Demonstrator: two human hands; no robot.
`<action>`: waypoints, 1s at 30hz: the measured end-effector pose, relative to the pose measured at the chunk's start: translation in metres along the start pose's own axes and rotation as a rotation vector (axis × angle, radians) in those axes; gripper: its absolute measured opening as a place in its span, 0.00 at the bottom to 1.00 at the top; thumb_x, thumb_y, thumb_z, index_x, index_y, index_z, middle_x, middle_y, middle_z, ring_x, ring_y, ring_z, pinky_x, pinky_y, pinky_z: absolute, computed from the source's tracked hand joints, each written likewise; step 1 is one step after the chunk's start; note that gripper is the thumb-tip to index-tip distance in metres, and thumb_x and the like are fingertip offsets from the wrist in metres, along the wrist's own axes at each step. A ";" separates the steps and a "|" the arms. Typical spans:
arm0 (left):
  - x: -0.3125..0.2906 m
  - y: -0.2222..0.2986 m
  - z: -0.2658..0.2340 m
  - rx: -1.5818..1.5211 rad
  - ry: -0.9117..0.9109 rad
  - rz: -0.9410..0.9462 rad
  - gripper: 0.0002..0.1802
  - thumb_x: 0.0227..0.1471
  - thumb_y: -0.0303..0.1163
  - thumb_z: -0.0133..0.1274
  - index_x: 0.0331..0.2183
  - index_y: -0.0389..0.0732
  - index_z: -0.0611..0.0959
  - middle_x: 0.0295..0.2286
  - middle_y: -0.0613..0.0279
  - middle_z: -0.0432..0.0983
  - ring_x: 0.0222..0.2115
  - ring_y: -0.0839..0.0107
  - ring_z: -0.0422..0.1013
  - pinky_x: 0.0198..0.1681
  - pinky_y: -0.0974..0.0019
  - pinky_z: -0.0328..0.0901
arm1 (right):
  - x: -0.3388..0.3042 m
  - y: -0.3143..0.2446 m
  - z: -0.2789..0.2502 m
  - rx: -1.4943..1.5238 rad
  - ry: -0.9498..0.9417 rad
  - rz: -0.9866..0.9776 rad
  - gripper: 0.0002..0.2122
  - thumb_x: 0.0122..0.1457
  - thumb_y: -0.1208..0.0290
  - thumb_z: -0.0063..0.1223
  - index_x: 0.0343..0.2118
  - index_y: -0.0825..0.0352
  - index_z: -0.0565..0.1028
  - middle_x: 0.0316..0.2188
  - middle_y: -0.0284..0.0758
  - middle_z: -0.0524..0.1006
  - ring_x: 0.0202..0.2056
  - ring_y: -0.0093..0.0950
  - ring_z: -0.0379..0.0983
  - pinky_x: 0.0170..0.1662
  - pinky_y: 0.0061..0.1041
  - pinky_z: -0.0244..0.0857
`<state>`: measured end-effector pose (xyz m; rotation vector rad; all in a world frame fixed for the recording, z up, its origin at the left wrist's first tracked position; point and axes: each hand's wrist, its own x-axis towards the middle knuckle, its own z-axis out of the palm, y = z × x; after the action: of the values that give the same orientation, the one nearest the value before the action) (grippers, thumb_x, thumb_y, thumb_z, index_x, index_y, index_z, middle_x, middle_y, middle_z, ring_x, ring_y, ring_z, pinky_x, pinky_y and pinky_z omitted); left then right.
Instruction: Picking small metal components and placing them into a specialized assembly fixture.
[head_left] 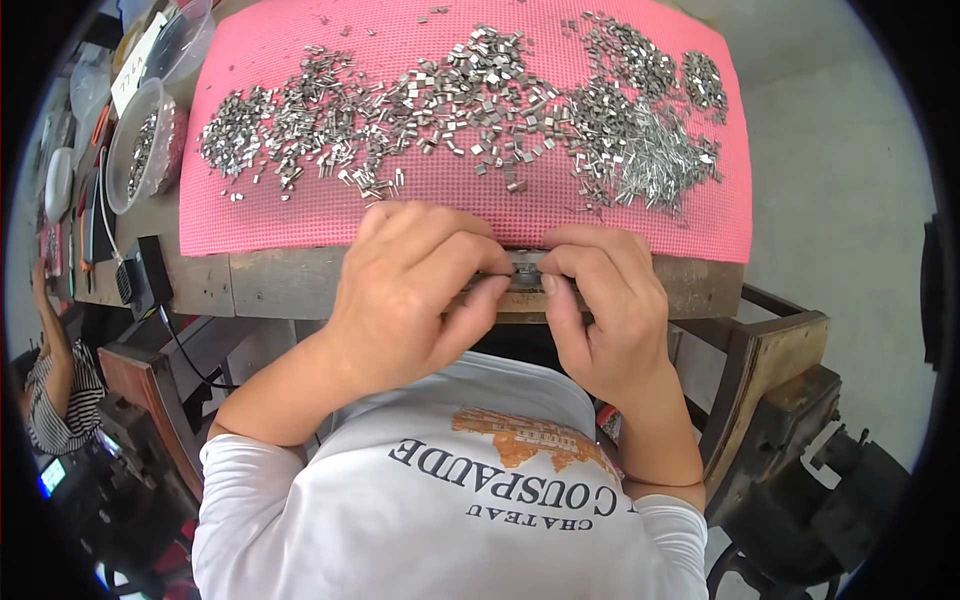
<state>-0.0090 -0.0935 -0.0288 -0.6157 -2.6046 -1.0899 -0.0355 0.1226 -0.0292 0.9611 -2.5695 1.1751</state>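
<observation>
At the front edge of the bench, a small dark metal fixture [526,270] sits between my hands. My left hand [405,285] is closed in a pinch, its thumb and forefinger at the fixture's left side. On the opposite side my right hand [612,305] pinches too, fingertips close to the fixture. What either pinch holds is too small to make out. Beyond them lies a pink mesh mat [450,215] strewn with many small silvery metal pieces [490,75]. Thin metal pins [665,160] form a heap on its right part.
A clear plastic tub [150,145] of metal pieces stands left of the mat, near several tools. The wooden bench edge [290,285] runs in front of me. At the far left another person's arm [58,350] shows. A dark machine [860,480] stands at lower right.
</observation>
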 end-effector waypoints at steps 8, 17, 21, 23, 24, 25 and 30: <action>0.003 0.004 0.019 0.064 0.071 0.009 0.10 0.41 0.26 0.67 0.30 0.44 0.84 0.32 0.67 0.78 0.30 0.66 0.73 0.37 0.62 0.61 | -0.003 0.000 -0.002 -0.009 0.024 -0.006 0.09 0.50 0.85 0.60 0.35 0.69 0.78 0.38 0.40 0.80 0.35 0.38 0.75 0.39 0.34 0.69; 0.004 0.011 0.018 0.210 0.038 0.068 0.14 0.37 0.23 0.67 0.32 0.43 0.84 0.34 0.64 0.80 0.32 0.64 0.74 0.36 0.62 0.62 | -0.004 0.002 0.002 -0.031 0.037 -0.038 0.12 0.45 0.85 0.61 0.35 0.69 0.77 0.38 0.39 0.78 0.36 0.38 0.75 0.41 0.35 0.68; 0.005 0.016 0.016 0.274 0.013 0.095 0.16 0.35 0.24 0.67 0.32 0.43 0.84 0.34 0.65 0.80 0.31 0.65 0.75 0.37 0.61 0.63 | -0.005 0.002 0.003 -0.047 0.024 -0.059 0.14 0.42 0.83 0.60 0.36 0.70 0.76 0.39 0.39 0.77 0.38 0.38 0.75 0.43 0.37 0.66; 0.006 0.018 0.016 0.344 0.017 0.096 0.16 0.34 0.24 0.67 0.32 0.44 0.84 0.33 0.66 0.80 0.31 0.66 0.75 0.38 0.61 0.65 | -0.004 0.002 0.002 -0.054 0.020 -0.062 0.14 0.42 0.83 0.60 0.36 0.70 0.76 0.39 0.39 0.77 0.38 0.38 0.75 0.43 0.37 0.66; 0.006 0.018 0.017 0.343 0.015 0.095 0.16 0.34 0.24 0.67 0.32 0.44 0.84 0.33 0.66 0.80 0.31 0.66 0.75 0.38 0.61 0.65 | -0.004 0.001 0.002 -0.061 0.017 -0.067 0.14 0.42 0.83 0.60 0.36 0.70 0.76 0.38 0.39 0.76 0.38 0.38 0.75 0.43 0.37 0.66; 0.006 0.019 0.018 0.355 0.026 0.091 0.17 0.34 0.23 0.67 0.32 0.44 0.84 0.33 0.66 0.80 0.31 0.66 0.75 0.38 0.62 0.65 | -0.003 0.001 0.002 -0.059 0.016 -0.065 0.14 0.42 0.83 0.60 0.36 0.70 0.76 0.38 0.39 0.76 0.38 0.38 0.75 0.43 0.37 0.66; 0.006 0.019 0.018 0.358 0.042 0.087 0.17 0.34 0.23 0.67 0.32 0.44 0.84 0.33 0.66 0.80 0.30 0.67 0.75 0.37 0.62 0.65 | 0.000 -0.001 0.001 -0.050 0.044 -0.045 0.12 0.46 0.87 0.61 0.34 0.69 0.78 0.37 0.39 0.79 0.34 0.39 0.75 0.38 0.35 0.68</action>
<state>-0.0068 -0.0664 -0.0271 -0.6061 -2.6151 -0.5816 -0.0342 0.1212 -0.0295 0.9658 -2.5177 1.1020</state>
